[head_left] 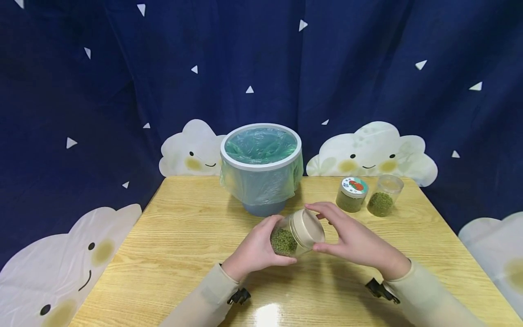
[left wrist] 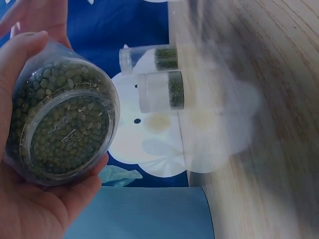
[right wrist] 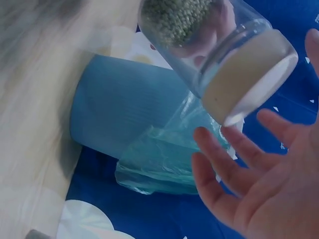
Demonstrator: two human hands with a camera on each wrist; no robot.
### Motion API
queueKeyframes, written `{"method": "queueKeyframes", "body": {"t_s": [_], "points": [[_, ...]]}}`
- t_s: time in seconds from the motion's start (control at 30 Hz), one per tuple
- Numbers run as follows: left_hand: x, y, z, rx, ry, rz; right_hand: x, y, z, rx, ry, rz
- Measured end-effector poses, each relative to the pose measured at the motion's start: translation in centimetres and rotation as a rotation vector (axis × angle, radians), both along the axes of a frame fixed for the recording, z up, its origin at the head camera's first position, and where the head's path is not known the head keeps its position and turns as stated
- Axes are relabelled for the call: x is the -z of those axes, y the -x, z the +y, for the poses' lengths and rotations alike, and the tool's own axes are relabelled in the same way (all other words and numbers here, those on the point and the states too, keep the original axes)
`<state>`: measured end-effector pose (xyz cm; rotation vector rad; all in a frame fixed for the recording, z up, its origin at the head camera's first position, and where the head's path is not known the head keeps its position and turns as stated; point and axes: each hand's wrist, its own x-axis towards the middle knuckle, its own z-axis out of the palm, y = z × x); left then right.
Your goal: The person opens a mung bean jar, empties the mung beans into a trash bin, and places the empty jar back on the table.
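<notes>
While the left hand (head_left: 255, 249) grips the jar (head_left: 284, 241) round its side, the right hand (head_left: 352, 237) holds its fingers spread about the pale lid (head_left: 311, 227); whether any fingertip touches it cannot be told. Right thumb is cut off at the edge of the right wrist view. Jar is lifted clear of the table (head_left: 184, 231) in front of the bin, tilted, lid toward the right hand. Lid sits on the jar; tightness not readable. Green beans lie inside, and part of the left hand is hidden behind the glass in the head view. Both sleeves (head_left: 208, 295) run out of frame below.

Just beyond: bin (head_left: 264, 210) with a greenish bag (head_left: 261, 184) folded over its rim; bottom inside hidden. Farther right, one jar with a picture top (head_left: 351, 196), print too small to read, stands beside a clear jar (head_left: 382, 200) partly filled with green grains. Dark blue curtain (head_left: 245, 41) behind, cut off above.
</notes>
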<state>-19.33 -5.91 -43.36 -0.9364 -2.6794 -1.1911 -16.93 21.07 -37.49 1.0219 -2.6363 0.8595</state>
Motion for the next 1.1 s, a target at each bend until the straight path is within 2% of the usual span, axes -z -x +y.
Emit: {"method": "queueKeyframes", "body": {"t_s": [0.17,0.3,0.47,0.77,1.1], "points": [[-0.06,-0.1,-0.01,0.002,-0.001,0.006,0.64,0.11,-0.42,0.052,0.008,-0.014],[-0.09,-0.16,-0.05,0.005,-0.001,0.011,0.85,0.18,-0.51,0.06,0.005,-0.007],[-0.05,-0.15,-0.16,0.012,0.003,0.009,0.84,0.23,-0.3,0.004,0.001,0.006],[0.07,-0.18,-0.17,0.023,0.016,0.027,0.84,0.5,0.12,-0.172,0.012,0.039],[-0.03,-0.13,-0.1,0.028,0.02,0.032,0.59,0.44,0.17,-0.187,0.011,0.053]]}}
